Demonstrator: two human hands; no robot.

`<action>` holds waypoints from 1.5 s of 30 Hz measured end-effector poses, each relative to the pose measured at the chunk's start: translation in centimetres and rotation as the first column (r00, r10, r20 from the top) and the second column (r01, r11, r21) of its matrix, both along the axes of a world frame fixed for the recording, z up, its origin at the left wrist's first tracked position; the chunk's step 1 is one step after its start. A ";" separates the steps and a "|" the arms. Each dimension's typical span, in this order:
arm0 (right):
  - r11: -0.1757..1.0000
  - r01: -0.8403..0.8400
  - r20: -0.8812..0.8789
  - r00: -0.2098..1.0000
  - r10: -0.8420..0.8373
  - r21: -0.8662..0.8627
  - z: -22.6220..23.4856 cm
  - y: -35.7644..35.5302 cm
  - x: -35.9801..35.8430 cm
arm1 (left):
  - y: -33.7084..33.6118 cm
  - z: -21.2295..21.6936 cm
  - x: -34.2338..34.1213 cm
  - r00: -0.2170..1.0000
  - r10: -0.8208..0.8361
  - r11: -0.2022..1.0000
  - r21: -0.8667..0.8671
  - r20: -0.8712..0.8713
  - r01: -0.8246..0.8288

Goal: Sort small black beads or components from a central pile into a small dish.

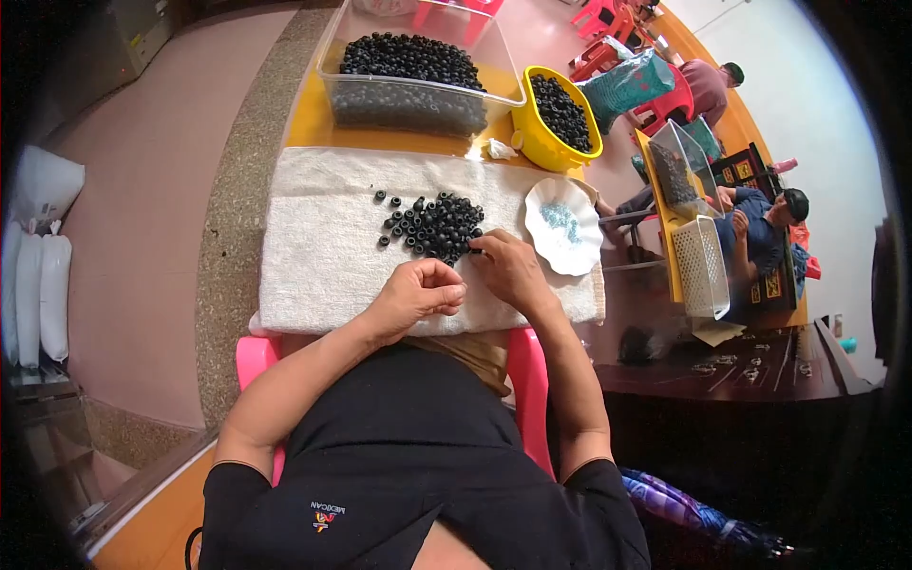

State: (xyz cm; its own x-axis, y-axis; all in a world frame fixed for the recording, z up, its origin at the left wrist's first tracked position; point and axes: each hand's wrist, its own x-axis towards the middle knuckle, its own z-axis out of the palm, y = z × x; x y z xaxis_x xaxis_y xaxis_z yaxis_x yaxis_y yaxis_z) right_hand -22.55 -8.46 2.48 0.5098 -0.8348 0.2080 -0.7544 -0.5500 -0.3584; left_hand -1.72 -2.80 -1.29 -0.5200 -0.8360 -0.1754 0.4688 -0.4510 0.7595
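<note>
A loose pile of small black round parts (437, 225), with hollow openings showing on some, lies on a white towel (318, 256) in front of me. My right hand (513, 270) is at the pile's right edge, thumb and fingers closed on one small black part. Just nearer to me, my left hand (420, 296) is held in a pinch above the towel; whatever may be between its fingertips is too small to make out. Right of the pile, a white scalloped dish (579, 251) holds tiny pale-blue bits (560, 223).
Beyond the towel stand a clear plastic bin (408, 109) and a yellow basin (541, 142), both holding more black parts. Crumpled white tissue (501, 149) lies by the basin. At the right, another person (768, 228) sits by a white basket (705, 271). White sacks (55, 294) stand far left.
</note>
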 end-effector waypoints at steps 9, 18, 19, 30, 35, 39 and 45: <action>0.996 0.007 0.321 0.947 -0.035 0.091 0.3 2.3 0.2 | 0.1 0.1 -0.1 0.998 0.065 0.996 0.068 0.002 -0.065; 0.981 -0.142 0.449 0.891 0.069 0.129 0.6 4.5 1.4 | 0.0 0.2 0.1 1.000 0.017 0.998 0.058 -0.023 -0.016; 0.978 -0.146 0.452 0.890 0.063 0.151 0.7 4.6 1.4 | 0.0 0.2 0.2 1.000 0.016 0.998 0.058 -0.023 -0.014; 0.977 -0.164 0.575 0.816 0.056 0.137 0.0 5.7 1.9 | -0.2 0.4 0.5 0.997 0.002 0.996 0.086 -0.079 0.005; 0.962 -0.204 0.631 0.775 0.045 0.182 -0.6 6.0 1.7 | -0.2 0.2 0.4 0.997 -0.007 0.996 0.092 -0.080 0.015; 0.929 -0.227 0.697 0.716 -0.044 0.292 -0.7 6.3 1.7 | -0.1 0.4 0.3 0.998 -0.009 0.998 0.061 -0.060 0.013; 0.991 -0.108 0.575 0.817 0.041 0.083 1.3 5.2 -0.2 | -0.1 0.5 0.4 0.999 0.039 0.997 0.061 0.014 -0.040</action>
